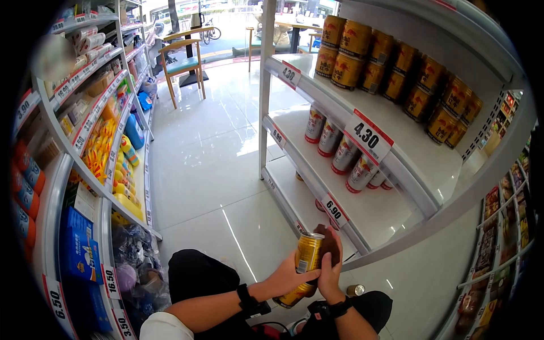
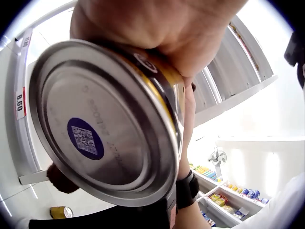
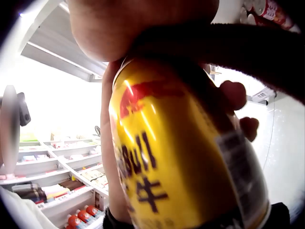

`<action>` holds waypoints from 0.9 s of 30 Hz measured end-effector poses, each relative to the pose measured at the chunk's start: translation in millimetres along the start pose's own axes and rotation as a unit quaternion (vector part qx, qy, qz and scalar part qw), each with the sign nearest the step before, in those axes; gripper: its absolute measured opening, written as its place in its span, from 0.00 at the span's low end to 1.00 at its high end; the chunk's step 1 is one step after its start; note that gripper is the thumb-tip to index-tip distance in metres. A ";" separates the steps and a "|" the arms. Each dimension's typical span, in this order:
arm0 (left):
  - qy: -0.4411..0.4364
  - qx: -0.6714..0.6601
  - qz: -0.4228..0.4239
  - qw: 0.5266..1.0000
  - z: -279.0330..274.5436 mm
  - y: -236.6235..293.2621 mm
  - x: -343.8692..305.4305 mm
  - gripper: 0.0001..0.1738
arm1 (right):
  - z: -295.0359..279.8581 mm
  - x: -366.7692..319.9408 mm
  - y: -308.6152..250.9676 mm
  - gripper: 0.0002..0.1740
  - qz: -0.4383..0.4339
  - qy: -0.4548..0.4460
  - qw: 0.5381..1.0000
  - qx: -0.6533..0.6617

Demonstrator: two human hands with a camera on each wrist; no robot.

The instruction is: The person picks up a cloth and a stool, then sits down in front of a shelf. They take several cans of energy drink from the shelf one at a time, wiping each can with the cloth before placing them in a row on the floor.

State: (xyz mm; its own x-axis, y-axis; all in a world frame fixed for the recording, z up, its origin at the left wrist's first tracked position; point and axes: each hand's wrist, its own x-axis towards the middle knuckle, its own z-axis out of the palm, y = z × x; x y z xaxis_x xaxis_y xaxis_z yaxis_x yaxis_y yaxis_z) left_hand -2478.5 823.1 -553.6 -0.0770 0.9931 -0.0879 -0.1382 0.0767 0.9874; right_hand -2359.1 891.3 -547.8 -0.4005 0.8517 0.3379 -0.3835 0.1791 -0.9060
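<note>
My left hand point(image 1: 290, 276) grips a gold can point(image 1: 309, 250), tilted, silver top upward. Gold also shows below the fingers; whether that is a second can I cannot tell. My right hand point(image 1: 330, 279) holds a dark brown cloth point(image 1: 330, 241) against the can's side. In the left wrist view, a can's silver end point(image 2: 105, 124) with a round code label faces the camera, under the left hand point(image 2: 157, 24). The right wrist view shows the yellow can point(image 3: 167, 133) with red and dark print, beneath the right hand point(image 3: 138, 24) and dark cloth point(image 3: 228, 52).
A white shelf point(image 1: 396, 139) on the right bears stacked gold cans point(image 1: 344, 69) and, lower, silver-and-red cans point(image 1: 345, 156). Another gold can point(image 1: 356, 290) lies on the floor beside my knee. Stocked shelves point(image 1: 93, 113) line the left; a chair point(image 1: 182, 66) stands farther off.
</note>
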 end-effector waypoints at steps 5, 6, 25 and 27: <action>-0.042 0.023 -0.002 0.999 -1.3 -5.7 -1.8 0.40 | -21.1 1.3 16.0 0.35 0.238 0.030 0.963 0.124; -0.043 0.025 -0.003 0.999 -1.7 -2.9 -2.6 0.40 | -29.8 1.3 14.5 0.39 0.358 0.021 0.913 0.196; -0.171 -0.193 -0.158 0.953 -14.5 24.1 -5.6 0.36 | -50.0 -1.8 6.5 0.35 0.201 0.016 0.949 0.243; -0.079 0.013 -0.020 0.997 -15.7 15.0 -1.9 0.43 | -42.1 5.2 -6.6 0.33 0.193 0.066 0.956 0.211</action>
State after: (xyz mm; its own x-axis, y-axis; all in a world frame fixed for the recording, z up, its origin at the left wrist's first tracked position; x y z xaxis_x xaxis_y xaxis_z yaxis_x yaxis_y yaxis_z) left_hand -2496.0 821.0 -540.7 0.0843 0.9907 -0.1071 -0.1122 0.1162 0.9869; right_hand -2323.7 915.3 -550.8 -0.4819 0.8740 -0.0624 -0.5407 -0.3526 -0.7637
